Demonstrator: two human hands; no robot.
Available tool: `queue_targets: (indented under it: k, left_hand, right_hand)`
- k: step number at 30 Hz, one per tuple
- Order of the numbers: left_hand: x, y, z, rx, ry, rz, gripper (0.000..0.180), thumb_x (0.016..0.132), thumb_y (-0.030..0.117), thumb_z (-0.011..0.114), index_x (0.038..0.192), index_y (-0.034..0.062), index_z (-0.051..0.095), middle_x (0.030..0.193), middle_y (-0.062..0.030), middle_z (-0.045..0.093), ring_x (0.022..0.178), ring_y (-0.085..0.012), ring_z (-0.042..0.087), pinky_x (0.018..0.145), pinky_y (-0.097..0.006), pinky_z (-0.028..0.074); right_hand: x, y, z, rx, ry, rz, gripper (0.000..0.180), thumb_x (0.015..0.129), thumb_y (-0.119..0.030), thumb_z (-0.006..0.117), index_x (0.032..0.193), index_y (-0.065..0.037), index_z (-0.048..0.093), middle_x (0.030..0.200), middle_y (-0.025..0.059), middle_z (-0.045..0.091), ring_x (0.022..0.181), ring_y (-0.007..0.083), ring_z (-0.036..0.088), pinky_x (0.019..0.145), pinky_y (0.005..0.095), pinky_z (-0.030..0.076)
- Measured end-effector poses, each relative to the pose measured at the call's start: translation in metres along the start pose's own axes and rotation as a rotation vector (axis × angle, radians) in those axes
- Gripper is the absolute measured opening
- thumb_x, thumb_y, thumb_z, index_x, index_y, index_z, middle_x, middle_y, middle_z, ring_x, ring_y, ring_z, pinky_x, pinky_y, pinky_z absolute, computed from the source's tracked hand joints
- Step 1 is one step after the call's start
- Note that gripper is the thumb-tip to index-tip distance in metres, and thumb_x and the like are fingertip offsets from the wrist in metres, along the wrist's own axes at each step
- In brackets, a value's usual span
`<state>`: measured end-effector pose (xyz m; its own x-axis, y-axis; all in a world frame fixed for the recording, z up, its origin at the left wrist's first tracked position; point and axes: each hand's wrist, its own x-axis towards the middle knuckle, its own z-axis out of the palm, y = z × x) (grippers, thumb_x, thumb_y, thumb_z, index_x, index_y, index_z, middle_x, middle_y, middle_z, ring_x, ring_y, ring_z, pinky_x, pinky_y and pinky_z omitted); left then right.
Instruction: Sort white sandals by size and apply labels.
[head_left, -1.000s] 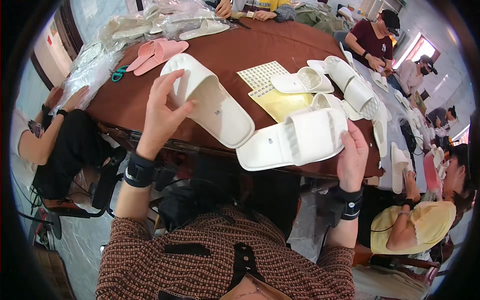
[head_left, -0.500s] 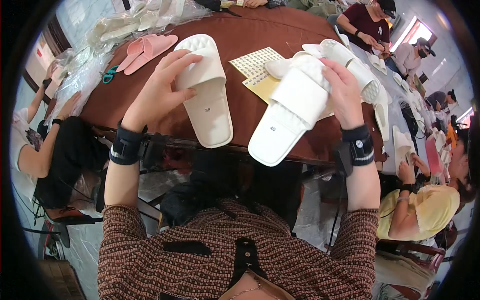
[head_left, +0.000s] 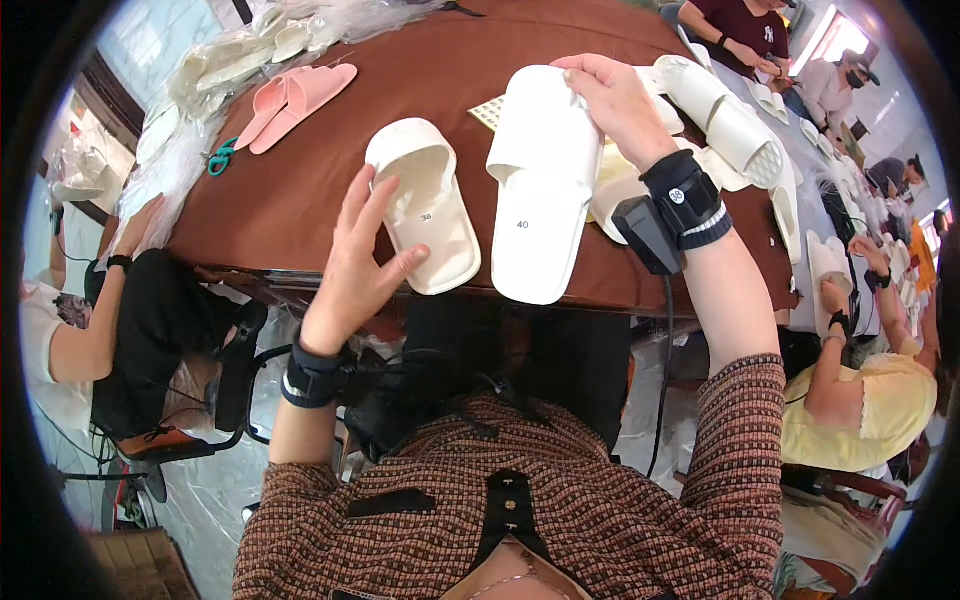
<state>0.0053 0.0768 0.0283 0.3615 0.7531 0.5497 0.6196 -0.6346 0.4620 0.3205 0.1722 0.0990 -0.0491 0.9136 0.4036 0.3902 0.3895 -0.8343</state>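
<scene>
Two white slippers lie close together in front of me, toes pointing away, each with a small dark print on its insole. At the left slipper (head_left: 443, 245), my left hand (head_left: 360, 262) has its fingers spread; fingertips and thumb overlap its left edge, and whether they touch is unclear. My right hand (head_left: 625, 105) grips the right slipper (head_left: 540, 235) by its toe end, thumb and fingers at the upper right corner. That slipper covers part of a sticker sheet (head_left: 486, 112). More white slippers (head_left: 715, 115) are piled beyond my right wrist.
A pair of pink slippers (head_left: 300, 100) and teal scissors (head_left: 222, 157) lie at the left of the brown-covered table (head_left: 420, 60). Plastic-wrapped white slippers (head_left: 235, 60) stand along the far left edge. People sit on both sides; one in yellow (head_left: 865, 410) handles a slipper at right.
My left hand has drawn back from the left slipper's strap, and its fingers have opened. The right slipper has swung leftward and straightened, my right hand shifting to its toe end.
</scene>
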Motion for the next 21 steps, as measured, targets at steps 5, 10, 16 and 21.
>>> queue_targets:
  k: [5,10,16,21]
  left_hand:
    - [-0.019,0.015,0.006,-0.017,-0.02,-0.114,0.083,0.075,0.025,0.081,0.145,0.0053,0.04,0.157,-0.0231,0.022,0.145,-0.0392,0.025,0.115,-0.046,0.028]
    - [-0.023,0.016,0.009,0.06,-0.029,-0.112,0.085,0.073,0.022,0.081,0.145,0.0045,0.039,0.159,-0.0225,0.018,0.145,-0.0399,0.025,0.114,-0.046,0.028]
    - [-0.03,0.007,0.011,0.06,0.004,-0.072,0.082,0.071,0.024,0.082,0.139,-0.0006,0.043,0.158,-0.0247,0.019,0.134,-0.0418,0.036,0.11,-0.047,0.03]
    - [-0.031,0.005,0.015,0.03,-0.011,-0.081,0.072,0.073,0.026,0.08,0.134,0.0007,0.051,0.157,-0.024,0.023,0.135,-0.041,0.036,0.111,-0.047,0.029]
  right_hand:
    - [0.011,-0.003,0.016,-0.253,-0.019,-0.024,0.033,0.093,-0.02,0.054,0.115,0.002,0.063,0.104,0.0181,0.069,0.093,0.0272,0.067,0.084,0.0359,0.051]
    - [-0.007,0.007,0.021,-0.364,-0.126,-0.248,0.033,0.095,-0.016,0.052,0.121,0.002,0.059,0.112,0.0198,0.066,0.104,0.0309,0.063,0.092,0.0373,0.048]
    - [-0.082,-0.036,0.028,-0.175,-0.167,-0.188,0.027,0.093,-0.014,0.055,0.113,0.003,0.063,0.104,0.0205,0.068,0.095,0.029,0.067,0.086,0.0343,0.051]
    - [-0.113,-0.02,0.041,0.058,-0.196,-0.091,0.02,0.093,-0.005,0.055,0.109,0.003,0.064,0.098,0.0149,0.07,0.091,0.0217,0.067,0.083,0.0313,0.052]
